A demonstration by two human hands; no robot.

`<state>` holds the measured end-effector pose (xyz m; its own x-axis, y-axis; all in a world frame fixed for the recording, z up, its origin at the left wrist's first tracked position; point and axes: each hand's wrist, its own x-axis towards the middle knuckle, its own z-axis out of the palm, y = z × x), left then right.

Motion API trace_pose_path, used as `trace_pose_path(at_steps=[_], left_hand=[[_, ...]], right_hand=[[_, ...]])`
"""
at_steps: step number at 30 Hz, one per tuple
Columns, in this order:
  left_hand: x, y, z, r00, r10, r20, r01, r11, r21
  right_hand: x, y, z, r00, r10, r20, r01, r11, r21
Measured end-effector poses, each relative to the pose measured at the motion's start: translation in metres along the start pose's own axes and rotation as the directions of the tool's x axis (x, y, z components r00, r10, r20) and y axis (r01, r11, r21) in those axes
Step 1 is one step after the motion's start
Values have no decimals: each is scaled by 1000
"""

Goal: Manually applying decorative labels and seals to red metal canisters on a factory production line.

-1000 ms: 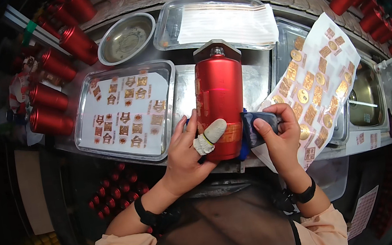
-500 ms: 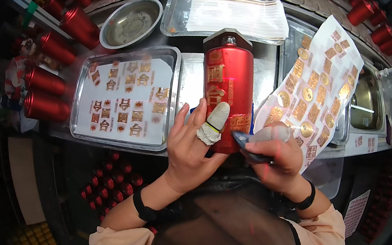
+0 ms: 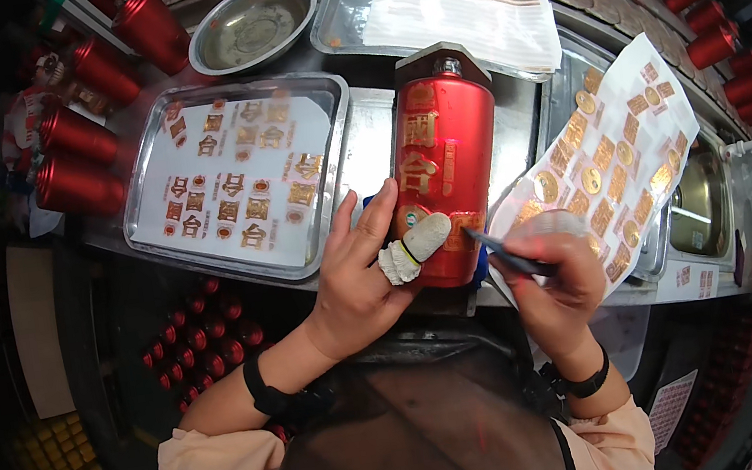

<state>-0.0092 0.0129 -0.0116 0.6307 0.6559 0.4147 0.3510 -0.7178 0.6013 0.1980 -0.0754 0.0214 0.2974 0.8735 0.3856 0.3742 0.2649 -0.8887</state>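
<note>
A red bottle (image 3: 456,137) with gold raised characters lies on its back, neck away from me, in a dark holder with blue bits at its side. My left hand (image 3: 358,281) grips its lower left side. One finger wears a white, wrinkled finger cot (image 3: 424,238) and presses beside a gold emblem (image 3: 464,230) low on the bottle. In my closed right hand (image 3: 559,272) is a dark pointed tool (image 3: 519,260), its tip at the emblem's right edge. A white cover shows on one right finger. The tool's exact kind is unclear.
At left, a metal tray (image 3: 252,274) holds a sheet of gold character stickers. A sticker sheet (image 3: 612,173) slants at right beside a sink (image 3: 699,209). Behind are a metal bowl (image 3: 255,26) and a tray of white strips (image 3: 461,16). Red bottles (image 3: 76,186) line a curved conveyor.
The tool has turned and now points leftward at the emblem's right edge. My right hand has shifted a little right. The covered left finger has slid down and right, toward the emblem.
</note>
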Motion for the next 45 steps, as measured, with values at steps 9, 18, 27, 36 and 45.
trace_pose_path(at_steps=[9,18,27,36,45], left_hand=[[7,6,-3,1000,-9,12,10,997,-74],[4,-5,-1,999,-9,-33,8,998,-55],[7,4,-2,997,18,-78,-20,1000,-24],[12,4,-8,999,16,-34,-16,1000,2],[9,-3,3,999,-20,-50,17,998,-60]], right_hand=[[-12,10,-6,986,112,-123,-120,991,-58],[6,-9,-7,921,-330,206,364,919,-153],[12,-7,-7,998,-2,-55,-4,995,-102],[10,-11,-4,964,-121,237,117,993,29],[18,-18,1,870,-328,368,387,917,-97]])
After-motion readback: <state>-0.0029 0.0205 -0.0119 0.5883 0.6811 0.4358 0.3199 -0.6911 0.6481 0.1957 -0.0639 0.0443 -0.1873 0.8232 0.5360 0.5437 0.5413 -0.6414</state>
